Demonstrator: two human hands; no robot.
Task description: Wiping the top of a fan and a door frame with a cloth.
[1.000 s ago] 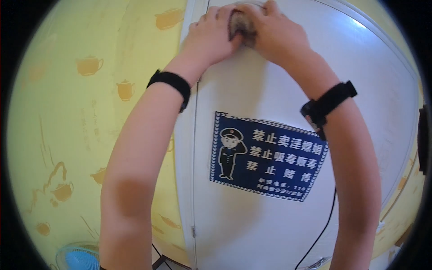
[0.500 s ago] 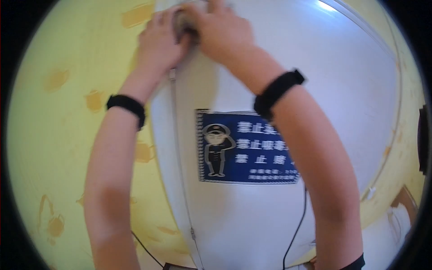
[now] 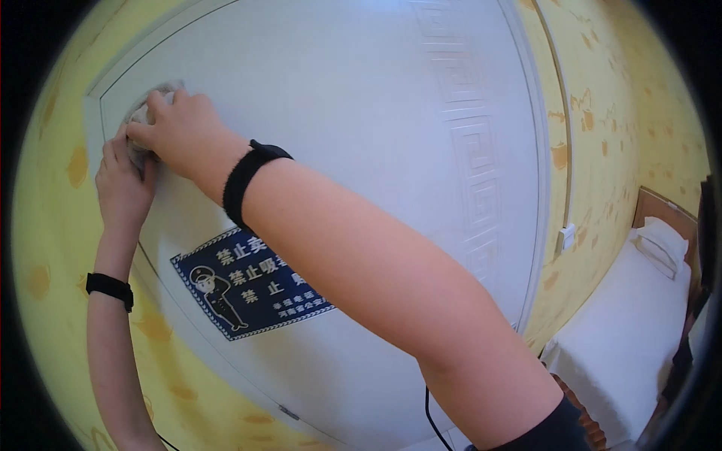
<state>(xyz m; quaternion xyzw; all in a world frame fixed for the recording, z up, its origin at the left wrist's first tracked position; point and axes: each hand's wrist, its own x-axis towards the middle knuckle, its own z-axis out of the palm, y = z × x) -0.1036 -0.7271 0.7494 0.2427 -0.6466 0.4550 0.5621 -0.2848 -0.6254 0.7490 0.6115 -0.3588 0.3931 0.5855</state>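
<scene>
High on the left side of a white door (image 3: 353, 98), a crumpled greyish-white cloth (image 3: 138, 115) lies against the surface near the door's edge. My right hand (image 3: 184, 129) is closed over it, fingers bent and pressing it to the door. Just below and to the left, my left hand (image 3: 124, 184) grips the lower part of the same cloth, with its fingers partly hidden behind it. Both wrists wear black straps. Beneath my right forearm, a dark blue poster (image 3: 214, 259) with a cartoon figure in uniform is partly covered.
A raised key pattern (image 3: 470, 150) runs down the door's right part. Yellow patterned wall (image 3: 49, 233) borders the frame. To the right are a cable channel (image 3: 560, 120), a white wall box (image 3: 566, 237) and a bed with white sheets (image 3: 613, 331). A black cable hangs low.
The view has turned right, bringing the bed into sight. Both hands and the cloth now appear lower and further left in the picture. My hands still hold the cloth.
</scene>
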